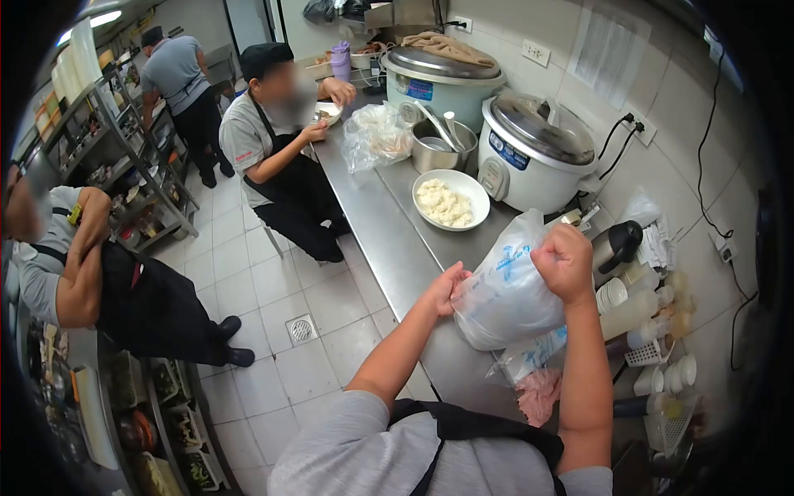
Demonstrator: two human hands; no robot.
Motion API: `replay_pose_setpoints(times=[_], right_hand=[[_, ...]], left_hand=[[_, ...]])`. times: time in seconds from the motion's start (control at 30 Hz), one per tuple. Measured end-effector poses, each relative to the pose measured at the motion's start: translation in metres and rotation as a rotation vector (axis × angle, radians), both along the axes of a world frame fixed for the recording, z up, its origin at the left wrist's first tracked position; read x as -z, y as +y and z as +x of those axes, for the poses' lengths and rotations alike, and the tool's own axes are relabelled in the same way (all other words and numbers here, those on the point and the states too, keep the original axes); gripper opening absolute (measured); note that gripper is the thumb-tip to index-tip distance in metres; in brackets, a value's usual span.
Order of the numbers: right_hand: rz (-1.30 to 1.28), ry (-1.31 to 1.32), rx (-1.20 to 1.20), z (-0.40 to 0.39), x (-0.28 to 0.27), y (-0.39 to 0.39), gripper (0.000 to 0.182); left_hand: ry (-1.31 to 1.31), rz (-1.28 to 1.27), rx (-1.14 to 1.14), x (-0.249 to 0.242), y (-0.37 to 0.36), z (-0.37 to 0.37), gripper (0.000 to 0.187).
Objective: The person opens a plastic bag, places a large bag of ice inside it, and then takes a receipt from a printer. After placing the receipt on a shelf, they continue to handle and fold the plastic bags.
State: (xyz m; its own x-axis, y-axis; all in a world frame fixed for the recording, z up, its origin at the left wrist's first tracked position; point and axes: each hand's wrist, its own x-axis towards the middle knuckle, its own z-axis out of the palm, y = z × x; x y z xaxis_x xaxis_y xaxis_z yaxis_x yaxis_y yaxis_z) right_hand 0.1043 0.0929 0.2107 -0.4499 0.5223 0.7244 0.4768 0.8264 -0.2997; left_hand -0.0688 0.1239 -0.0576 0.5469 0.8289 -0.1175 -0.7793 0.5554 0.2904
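Observation:
A whitish plastic bag (504, 298) with blue print bulges over the steel counter (372, 198) in front of me. My right hand (564, 263) is closed in a fist on the bag's gathered upper part. Against the bag's left side, my left hand (449, 288) grips the plastic, its fingertips partly hidden. What fills the bag cannot be made out through the plastic. Just beyond it sits a white bowl (419, 213) of pale, crumbly food (447, 203). Below the bag lie another printed plastic bag (533, 351) and a pink cloth (539, 397).
Two large rice cookers (538, 136) (442, 74) and a metal pot (426, 155) with utensils line the wall. A thermos (616, 246), cups and bottles crowd the right. One person (285, 157) sits eating at the counter; another (107, 273) stands left, a third (178, 91) farther back.

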Motion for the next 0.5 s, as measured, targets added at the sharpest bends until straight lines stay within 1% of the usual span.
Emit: replay_pose_setpoints(times=[0.03, 0.07, 0.17, 0.27, 0.37, 0.47, 0.5], right_hand=[[-0.014, 0.009, -0.029, -0.001, 0.001, 0.001, 0.024], [-0.026, 0.021, -0.058, -0.003, 0.002, 0.001, 0.024], [-0.016, 0.086, -0.122, -0.005, 0.002, 0.000, 0.025], [-0.001, 0.067, -0.022, -0.007, 0.002, -0.006, 0.023], [0.077, 0.030, 0.296, -0.024, -0.009, -0.021, 0.019], [0.054, -0.025, 0.408, -0.036, -0.010, -0.027, 0.016], [0.079, -0.079, 0.406, -0.036, -0.007, -0.028, 0.015]], left_hand=[[0.047, -0.076, -0.068, -0.020, -0.017, 0.007, 0.033], [0.097, -0.150, -0.136, -0.031, -0.028, 0.012, 0.031], [0.183, -0.024, -0.171, -0.001, -0.038, 0.014, 0.049], [0.216, -0.150, -0.352, -0.021, -0.055, 0.024, 0.020], [0.402, -0.058, -0.573, 0.007, -0.058, 0.038, 0.015], [0.425, -0.075, -0.659, -0.014, -0.079, 0.049, 0.012], [0.386, -0.086, -0.610, -0.020, -0.086, 0.050, 0.012]])
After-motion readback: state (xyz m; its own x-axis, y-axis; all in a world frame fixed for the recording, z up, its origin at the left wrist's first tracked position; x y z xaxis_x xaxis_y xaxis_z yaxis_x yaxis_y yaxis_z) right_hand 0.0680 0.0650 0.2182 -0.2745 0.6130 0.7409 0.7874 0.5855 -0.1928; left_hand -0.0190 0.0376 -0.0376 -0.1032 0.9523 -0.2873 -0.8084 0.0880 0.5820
